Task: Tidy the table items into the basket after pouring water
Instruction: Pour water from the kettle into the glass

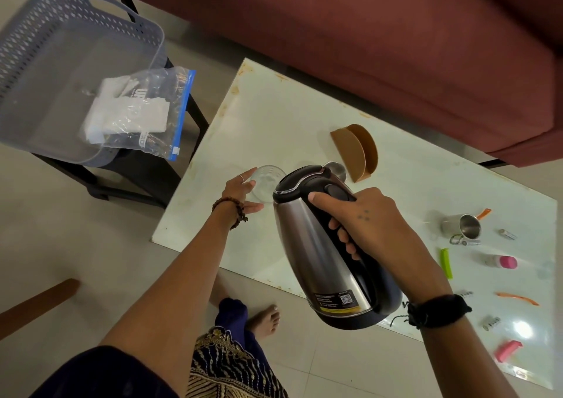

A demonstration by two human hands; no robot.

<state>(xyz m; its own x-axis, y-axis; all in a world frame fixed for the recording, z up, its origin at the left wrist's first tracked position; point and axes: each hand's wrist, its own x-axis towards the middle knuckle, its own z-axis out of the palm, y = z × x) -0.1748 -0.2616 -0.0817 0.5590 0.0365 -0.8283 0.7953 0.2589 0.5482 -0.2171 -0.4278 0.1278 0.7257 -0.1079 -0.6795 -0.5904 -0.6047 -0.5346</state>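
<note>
My right hand (pixel 362 224) grips the black handle of a steel electric kettle (pixel 307 239), held tilted above the white table (pixel 274 117) with its lid end toward a clear glass (pixel 269 181). My left hand (pixel 240 193) curls around the left side of that glass, which stands near the table's left edge. A grey perforated basket (pixel 61 62) sits on a black stand to the left of the table, with a clear zip bag (pixel 143 114) of white items hanging over its rim.
A brown napkin holder (pixel 356 151) stands behind the kettle. At the table's right lie a steel mug (pixel 463 228), a green clip (pixel 446 262), a pink-capped bottle (pixel 501 261), orange strips and a pink item (pixel 507 350). A maroon sofa (pixel 365 32) borders the far side.
</note>
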